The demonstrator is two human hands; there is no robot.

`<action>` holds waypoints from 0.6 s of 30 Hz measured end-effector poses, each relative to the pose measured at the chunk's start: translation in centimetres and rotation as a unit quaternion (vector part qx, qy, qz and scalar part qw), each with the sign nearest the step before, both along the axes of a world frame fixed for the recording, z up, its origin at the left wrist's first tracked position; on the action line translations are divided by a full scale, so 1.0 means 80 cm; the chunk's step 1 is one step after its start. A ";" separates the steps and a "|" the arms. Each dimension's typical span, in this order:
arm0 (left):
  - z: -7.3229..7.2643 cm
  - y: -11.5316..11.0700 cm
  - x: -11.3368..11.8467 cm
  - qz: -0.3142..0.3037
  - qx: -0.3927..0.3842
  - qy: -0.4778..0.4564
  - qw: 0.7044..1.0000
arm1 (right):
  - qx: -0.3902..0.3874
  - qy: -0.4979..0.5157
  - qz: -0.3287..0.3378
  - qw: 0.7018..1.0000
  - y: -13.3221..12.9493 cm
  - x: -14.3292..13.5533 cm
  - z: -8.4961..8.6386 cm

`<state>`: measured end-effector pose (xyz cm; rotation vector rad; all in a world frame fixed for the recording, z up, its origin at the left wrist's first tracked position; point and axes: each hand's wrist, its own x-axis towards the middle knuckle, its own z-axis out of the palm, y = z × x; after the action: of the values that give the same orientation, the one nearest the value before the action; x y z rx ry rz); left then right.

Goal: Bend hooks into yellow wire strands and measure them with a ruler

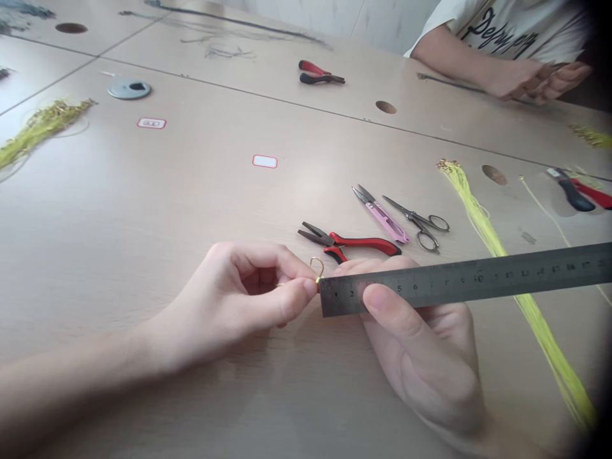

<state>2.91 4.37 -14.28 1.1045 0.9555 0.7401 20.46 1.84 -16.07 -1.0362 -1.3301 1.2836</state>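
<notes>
Across pale tabletop (191, 210), scattered tools

Clearance about the near pliers (363, 243)
Passage for a hand: over the tabletop (157, 210) to their left. Obstructions: pink snips (385, 222) and scissors (415, 218) just to their right; yellow cord bundle (486, 233) farther right; raised ruler (468, 279) on their near side, crossing above that bundle.

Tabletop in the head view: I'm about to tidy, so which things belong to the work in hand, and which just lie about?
In use:
gold wire hook with yellow tie, left hand
flat steel ruler, right hand
long yellow cord bundle, likely, by colour

Seemingly lying about:
nearest red-handled pliers
pink metal snips
dark metal scissors
round grey cap
</notes>
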 end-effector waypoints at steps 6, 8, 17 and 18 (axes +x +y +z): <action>0.000 -0.001 0.000 0.003 0.004 0.003 1.000 | -0.002 0.018 -0.002 1.000 -0.001 0.001 0.002; 0.000 0.000 0.000 0.002 0.002 0.000 1.000 | -0.003 0.017 0.001 1.000 -0.001 0.001 0.002; 0.000 -0.001 0.000 -0.001 0.016 0.007 1.000 | -0.001 0.019 -0.007 1.000 0.002 0.000 0.001; 0.000 -0.001 -0.001 0.001 0.017 0.009 1.000 | -0.002 0.021 -0.005 1.000 0.002 0.000 0.001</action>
<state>2.86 4.30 -14.25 1.1417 0.9620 0.7518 20.45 1.99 -15.98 -1.0128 -1.2891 1.2947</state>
